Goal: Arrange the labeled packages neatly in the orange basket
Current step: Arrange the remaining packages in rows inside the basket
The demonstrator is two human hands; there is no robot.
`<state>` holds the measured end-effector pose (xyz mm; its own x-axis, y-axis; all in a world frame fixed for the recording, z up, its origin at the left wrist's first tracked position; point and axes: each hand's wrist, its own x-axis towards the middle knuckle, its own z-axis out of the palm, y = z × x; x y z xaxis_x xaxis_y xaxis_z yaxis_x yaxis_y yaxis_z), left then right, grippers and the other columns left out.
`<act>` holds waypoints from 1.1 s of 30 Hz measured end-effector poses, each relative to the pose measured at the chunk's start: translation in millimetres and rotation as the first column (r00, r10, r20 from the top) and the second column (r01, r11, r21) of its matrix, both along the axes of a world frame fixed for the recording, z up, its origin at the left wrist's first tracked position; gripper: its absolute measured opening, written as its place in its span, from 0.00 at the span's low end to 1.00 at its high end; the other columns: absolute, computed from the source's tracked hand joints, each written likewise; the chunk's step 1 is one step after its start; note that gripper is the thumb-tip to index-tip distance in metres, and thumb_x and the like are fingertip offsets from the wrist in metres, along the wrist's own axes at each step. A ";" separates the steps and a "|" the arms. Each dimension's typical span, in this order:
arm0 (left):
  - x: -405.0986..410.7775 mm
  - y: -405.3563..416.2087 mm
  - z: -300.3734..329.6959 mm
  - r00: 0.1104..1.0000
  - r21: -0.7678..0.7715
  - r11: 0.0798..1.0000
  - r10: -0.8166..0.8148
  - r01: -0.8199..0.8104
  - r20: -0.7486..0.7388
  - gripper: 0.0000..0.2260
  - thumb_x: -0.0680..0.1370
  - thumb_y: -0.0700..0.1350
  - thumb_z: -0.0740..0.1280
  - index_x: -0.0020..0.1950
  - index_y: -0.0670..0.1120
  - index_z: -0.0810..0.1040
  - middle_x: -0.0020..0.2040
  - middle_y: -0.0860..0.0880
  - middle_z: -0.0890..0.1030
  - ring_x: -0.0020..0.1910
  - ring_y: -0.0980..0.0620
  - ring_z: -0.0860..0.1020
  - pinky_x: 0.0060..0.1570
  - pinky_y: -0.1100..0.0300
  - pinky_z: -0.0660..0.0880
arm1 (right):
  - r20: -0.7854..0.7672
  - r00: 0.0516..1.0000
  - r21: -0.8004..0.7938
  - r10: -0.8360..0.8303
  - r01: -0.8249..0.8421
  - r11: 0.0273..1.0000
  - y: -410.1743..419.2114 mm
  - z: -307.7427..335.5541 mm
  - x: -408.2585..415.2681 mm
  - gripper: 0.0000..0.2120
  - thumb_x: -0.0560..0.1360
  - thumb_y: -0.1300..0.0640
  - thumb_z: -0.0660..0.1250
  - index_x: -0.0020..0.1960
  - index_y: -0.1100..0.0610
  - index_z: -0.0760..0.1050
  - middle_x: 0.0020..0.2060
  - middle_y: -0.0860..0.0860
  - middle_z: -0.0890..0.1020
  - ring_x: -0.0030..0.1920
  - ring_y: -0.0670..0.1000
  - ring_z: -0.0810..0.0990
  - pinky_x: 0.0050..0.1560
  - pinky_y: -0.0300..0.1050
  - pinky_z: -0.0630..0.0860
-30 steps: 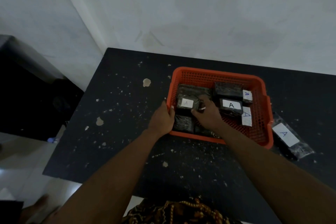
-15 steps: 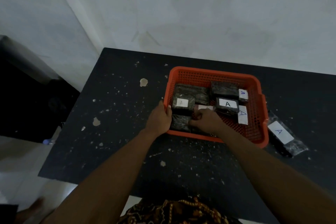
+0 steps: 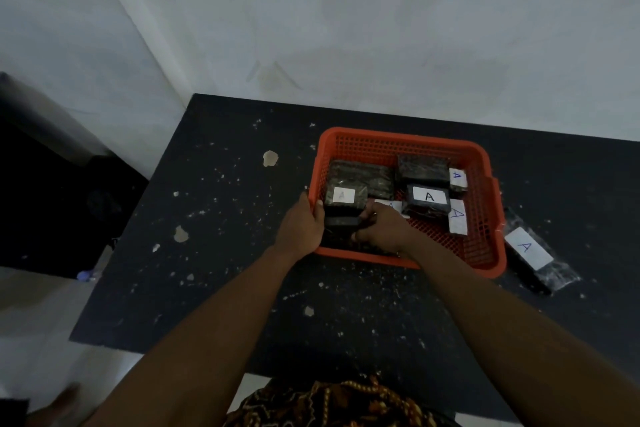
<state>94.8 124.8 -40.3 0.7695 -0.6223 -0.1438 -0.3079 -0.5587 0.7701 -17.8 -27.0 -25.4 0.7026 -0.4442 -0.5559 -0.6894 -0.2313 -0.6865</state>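
The orange basket [image 3: 398,137] stands on the black table and holds several dark wrapped packages with white "A" labels. One labelled package [image 3: 344,196] lies at its left side, another [image 3: 428,198] in the middle. My left hand [image 3: 303,225] grips the basket's left wall near the front corner, thumb over the rim. My right hand [image 3: 384,229] is inside the basket at the near left, its fingers curled round a dark package [image 3: 341,221] that lies below the left labelled one. One more labelled package [image 3: 533,253] lies on the table outside, right of the basket.
The speckled black table [image 3: 225,253] runs up to a white wall behind the basket. Its left edge drops to a pale floor, with a dark piece of furniture [image 3: 52,201] further left. Patterned cloth shows at the bottom edge.
My right hand has drawn back from the middle of the basket to its near left corner, uncovering a white label. My left hand has stayed on the basket's wall.
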 end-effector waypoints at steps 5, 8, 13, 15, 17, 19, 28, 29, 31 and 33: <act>0.8 0.1 -0.6 1.000 0.005 1.000 0.001 -0.001 -0.028 0.16 0.83 0.50 0.55 0.66 0.42 0.69 0.55 0.45 0.79 0.53 0.48 0.78 0.52 0.56 0.73 | 0.004 0.999 0.142 -0.042 0.041 0.989 2.5 9.2 -3.0 0.11 0.68 0.65 0.75 0.50 0.63 0.80 0.30 0.54 0.83 0.28 0.48 0.79 0.27 0.40 0.75; 0.3 0.3 -2.2 1.000 0.005 1.000 0.004 -0.004 -0.029 0.17 0.83 0.51 0.54 0.67 0.43 0.69 0.55 0.47 0.79 0.49 0.54 0.76 0.47 0.63 0.69 | 0.005 0.993 0.280 -0.121 0.115 0.953 1.8 17.3 -8.1 0.15 0.71 0.69 0.70 0.56 0.60 0.75 0.38 0.58 0.84 0.33 0.51 0.82 0.30 0.42 0.77; 0.0 1.4 -3.7 0.999 -0.002 1.000 0.012 -0.012 -0.030 0.18 0.83 0.54 0.53 0.69 0.47 0.69 0.57 0.50 0.78 0.48 0.59 0.72 0.46 0.67 0.66 | 0.082 0.964 0.552 -0.255 0.169 0.816 -10.3 28.9 -22.3 0.16 0.72 0.77 0.61 0.55 0.61 0.70 0.52 0.66 0.76 0.52 0.66 0.79 0.50 0.54 0.81; 0.7 1.2 -4.0 0.999 0.003 1.000 0.014 -0.014 -0.035 0.18 0.83 0.55 0.53 0.69 0.47 0.68 0.57 0.50 0.78 0.49 0.57 0.75 0.44 0.69 0.66 | 0.131 0.944 0.589 -0.304 0.173 0.789 -12.9 29.5 -26.4 0.12 0.73 0.75 0.59 0.52 0.63 0.72 0.55 0.64 0.74 0.55 0.66 0.78 0.51 0.55 0.80; 0.9 0.6 -5.1 0.999 0.005 1.000 0.025 -0.025 -0.032 0.18 0.83 0.54 0.53 0.69 0.47 0.69 0.57 0.48 0.79 0.54 0.51 0.77 0.49 0.63 0.67 | 0.151 0.930 0.560 -0.334 0.198 0.805 -12.5 28.7 -29.2 0.06 0.75 0.68 0.61 0.50 0.65 0.75 0.56 0.64 0.76 0.55 0.64 0.77 0.51 0.56 0.78; 0.6 0.3 -5.2 0.999 0.012 1.000 0.028 -0.027 -0.030 0.18 0.83 0.54 0.53 0.68 0.46 0.69 0.57 0.47 0.79 0.55 0.48 0.77 0.52 0.59 0.67 | 0.195 0.929 0.438 -0.314 0.204 0.876 -13.6 24.5 -30.8 0.05 0.75 0.64 0.66 0.49 0.66 0.77 0.55 0.64 0.79 0.55 0.63 0.79 0.54 0.55 0.77; 0.3 -0.1 -3.7 0.999 0.034 0.999 0.028 -0.027 -0.037 0.15 0.83 0.55 0.53 0.64 0.49 0.70 0.45 0.57 0.75 0.43 0.60 0.75 0.43 0.63 0.68 | 0.292 0.907 0.400 -0.304 0.173 0.900 -16.6 15.7 -32.6 0.12 0.71 0.71 0.71 0.51 0.61 0.74 0.61 0.56 0.78 0.60 0.54 0.78 0.58 0.57 0.77; 0.3 0.1 -3.6 0.999 0.035 0.999 0.028 -0.027 -0.034 0.15 0.83 0.55 0.53 0.64 0.49 0.70 0.45 0.57 0.75 0.43 0.59 0.76 0.43 0.63 0.68 | 0.295 0.904 0.405 -0.309 0.174 0.897 -16.0 16.5 -33.0 0.13 0.70 0.71 0.71 0.51 0.60 0.74 0.60 0.56 0.79 0.59 0.54 0.79 0.57 0.56 0.78; 0.2 0.4 -3.8 0.999 0.035 0.999 0.024 -0.023 -0.030 0.15 0.83 0.55 0.53 0.63 0.49 0.70 0.43 0.59 0.75 0.42 0.60 0.76 0.39 0.65 0.68 | 0.285 0.896 0.443 -0.341 0.192 0.876 -15.4 17.3 -34.2 0.17 0.69 0.70 0.73 0.54 0.60 0.74 0.56 0.57 0.80 0.53 0.55 0.81 0.51 0.51 0.80; -0.2 0.6 -3.9 0.999 0.024 0.999 0.023 -0.023 -0.025 0.15 0.83 0.55 0.53 0.64 0.49 0.70 0.44 0.58 0.76 0.40 0.61 0.75 0.41 0.65 0.69 | 0.255 0.888 0.489 -0.382 0.222 0.844 -15.3 18.6 -35.5 0.21 0.68 0.68 0.75 0.58 0.62 0.74 0.54 0.58 0.82 0.51 0.55 0.83 0.49 0.46 0.80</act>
<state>94.7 125.5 -44.2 0.7795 -0.6005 -0.1783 -0.2749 -0.5837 0.7641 -53.3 -42.2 -6.9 0.7489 -0.4332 -0.5015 -0.3877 0.3274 -0.8617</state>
